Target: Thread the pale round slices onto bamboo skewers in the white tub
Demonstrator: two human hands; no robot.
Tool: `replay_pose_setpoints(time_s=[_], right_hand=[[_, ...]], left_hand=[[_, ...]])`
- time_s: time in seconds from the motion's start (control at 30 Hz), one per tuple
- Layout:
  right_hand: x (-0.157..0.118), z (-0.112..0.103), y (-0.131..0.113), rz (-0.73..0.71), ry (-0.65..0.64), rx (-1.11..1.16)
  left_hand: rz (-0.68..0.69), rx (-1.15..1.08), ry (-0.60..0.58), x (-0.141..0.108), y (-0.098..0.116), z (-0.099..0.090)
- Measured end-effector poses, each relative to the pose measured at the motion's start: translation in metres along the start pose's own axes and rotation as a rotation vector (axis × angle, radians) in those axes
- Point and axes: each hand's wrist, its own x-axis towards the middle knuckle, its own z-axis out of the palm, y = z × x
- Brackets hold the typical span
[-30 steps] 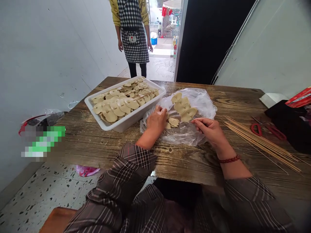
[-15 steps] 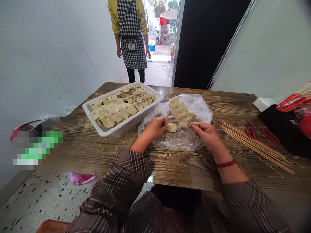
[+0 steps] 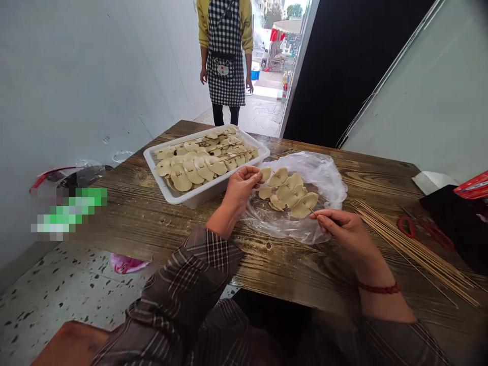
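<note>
Mid-frame, I see the left hand [image 3: 238, 192] pinching one thin beige slice [image 3: 266, 174], the right hand [image 3: 345, 231] clamped on one slim skewer [image 3: 313, 212] threading apparently four oval slices [image 3: 304, 205].

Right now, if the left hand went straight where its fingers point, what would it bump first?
The left hand, with a beige slice pinched in front, would probably first meet the far-end slice on the skewer that the right hand holds, though depth is unclear.

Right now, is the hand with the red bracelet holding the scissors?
No, the right hand pinches a skewer of pale slices, while the red-handled scissors lie on the wooden table.
</note>
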Motion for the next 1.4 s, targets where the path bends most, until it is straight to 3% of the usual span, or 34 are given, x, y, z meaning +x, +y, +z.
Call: replay_pose_setpoints(time_s=[0.3,0.77,1.4], right_hand=[[0.001,-0.001,0.001,-0.011,-0.017,-0.103],[0.005,0.006,-0.005,-0.103,-0.02,-0.182],[0.007,0.005,0.003,-0.081,-0.032,-0.191]], left_hand=[[0.07,-0.013,0.055,-0.005,0.011,0.003],[0.116,0.069,0.033,-0.006,0.007,0.005],[0.152,0.227,0.005,-0.006,0.001,0.006]])
